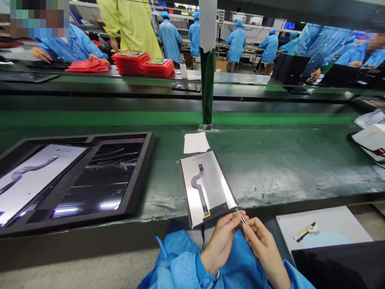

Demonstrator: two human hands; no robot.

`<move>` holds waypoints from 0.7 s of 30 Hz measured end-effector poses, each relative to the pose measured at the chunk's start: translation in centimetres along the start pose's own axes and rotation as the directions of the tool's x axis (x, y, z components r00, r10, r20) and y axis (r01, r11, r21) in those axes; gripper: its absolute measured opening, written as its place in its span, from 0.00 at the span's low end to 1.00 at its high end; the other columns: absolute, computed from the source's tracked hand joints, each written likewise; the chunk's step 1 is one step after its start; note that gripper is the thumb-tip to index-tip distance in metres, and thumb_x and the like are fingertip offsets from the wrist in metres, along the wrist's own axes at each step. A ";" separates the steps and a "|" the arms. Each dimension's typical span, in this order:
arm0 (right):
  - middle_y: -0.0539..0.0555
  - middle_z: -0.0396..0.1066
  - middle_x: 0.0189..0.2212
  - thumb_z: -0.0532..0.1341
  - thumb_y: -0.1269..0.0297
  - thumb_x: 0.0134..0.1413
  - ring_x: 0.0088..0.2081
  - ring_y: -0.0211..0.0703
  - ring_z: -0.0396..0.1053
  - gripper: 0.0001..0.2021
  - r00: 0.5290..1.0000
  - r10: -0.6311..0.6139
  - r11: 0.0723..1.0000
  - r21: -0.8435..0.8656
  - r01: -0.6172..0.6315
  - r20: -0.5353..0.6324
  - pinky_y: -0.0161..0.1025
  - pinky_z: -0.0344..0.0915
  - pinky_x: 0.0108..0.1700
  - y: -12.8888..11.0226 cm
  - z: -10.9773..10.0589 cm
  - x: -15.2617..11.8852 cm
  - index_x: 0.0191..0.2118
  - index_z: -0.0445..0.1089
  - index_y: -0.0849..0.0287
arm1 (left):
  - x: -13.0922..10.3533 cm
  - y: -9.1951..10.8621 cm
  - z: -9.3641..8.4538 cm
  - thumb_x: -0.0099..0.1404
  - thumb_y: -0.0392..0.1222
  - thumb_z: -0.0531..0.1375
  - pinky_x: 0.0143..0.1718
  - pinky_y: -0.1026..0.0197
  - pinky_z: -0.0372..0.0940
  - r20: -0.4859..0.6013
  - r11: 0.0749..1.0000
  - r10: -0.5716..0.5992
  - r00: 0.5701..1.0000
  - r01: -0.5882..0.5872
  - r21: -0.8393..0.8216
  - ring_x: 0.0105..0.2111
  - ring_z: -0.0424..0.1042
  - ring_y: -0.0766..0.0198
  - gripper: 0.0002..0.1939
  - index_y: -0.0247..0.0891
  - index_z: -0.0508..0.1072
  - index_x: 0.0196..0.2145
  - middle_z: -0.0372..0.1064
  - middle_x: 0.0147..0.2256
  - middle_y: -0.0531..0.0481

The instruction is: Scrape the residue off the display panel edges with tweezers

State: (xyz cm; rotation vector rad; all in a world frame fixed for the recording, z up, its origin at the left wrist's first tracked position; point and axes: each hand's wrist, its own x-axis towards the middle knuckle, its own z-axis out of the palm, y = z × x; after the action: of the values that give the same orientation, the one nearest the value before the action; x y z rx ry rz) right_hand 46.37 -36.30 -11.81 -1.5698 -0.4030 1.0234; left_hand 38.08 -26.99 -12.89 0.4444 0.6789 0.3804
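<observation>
A tablet-sized display panel (215, 176), silvery with a curved grey ribbon cable (197, 184) on its back, rests at the green table's front edge, its near end jutting over. Closed fingers of my left hand (221, 237) are at the panel's near right corner; their exact contact is partly hidden. My right hand (263, 243) pinches metal tweezers (241, 216), whose tips point at that same corner. Both hands are close together in front of the table edge. A white paper square (196, 143) lies just beyond the panel's far end.
On the left, a black foam tray (147, 160) holds another panel (45, 172) and a dark glossy screen (100, 176). Lower right, a white board (333, 228) carries a small dark tool (306, 231). A post (207, 80) rises mid-table. Co-workers sit beyond, near red stacks (130, 64).
</observation>
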 end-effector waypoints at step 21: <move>0.46 0.58 0.20 0.62 0.32 0.49 0.22 0.37 0.55 0.28 0.993 -0.099 0.971 -0.225 0.082 -0.064 0.35 0.52 0.24 0.0 0.1 -0.1 0.31 0.71 0.56 | -1.0 0.4 -0.9 0.46 0.57 0.76 0.53 0.54 0.62 -0.035 0.986 0.077 0.996 -0.071 0.151 0.45 0.75 0.50 0.27 0.35 0.83 0.39 0.80 0.39 0.40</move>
State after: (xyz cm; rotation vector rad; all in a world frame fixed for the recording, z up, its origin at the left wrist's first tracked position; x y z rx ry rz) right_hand 46.25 -36.37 -11.73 -1.7670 -0.5480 0.8693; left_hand 36.70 -26.92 -12.80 0.6069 0.7352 0.4111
